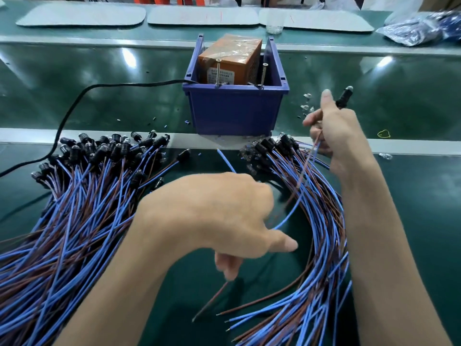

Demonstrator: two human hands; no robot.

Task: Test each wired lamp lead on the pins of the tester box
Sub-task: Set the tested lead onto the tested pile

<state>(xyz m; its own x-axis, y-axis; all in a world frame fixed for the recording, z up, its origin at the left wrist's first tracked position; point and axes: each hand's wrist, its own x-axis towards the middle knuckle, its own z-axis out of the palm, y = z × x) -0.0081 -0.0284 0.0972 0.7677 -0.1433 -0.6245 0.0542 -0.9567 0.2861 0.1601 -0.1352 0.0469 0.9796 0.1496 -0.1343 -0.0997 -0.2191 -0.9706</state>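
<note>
At a green work surface [411, 196], a person's right hand [341, 136] grips a lamp lead [344, 97] just below its black socket, raised to the right of the blue bin [234, 111]. The bin holds the orange tester box [232, 61] and its two upright pins [218, 71]. The left hand [212, 216], fingers curled, holds the lead's blue and brown wires low at centre. Heaps of leads lie to the left [82, 201] and right [321, 221]. A black cable [74, 103] runs into the bin.
</note>
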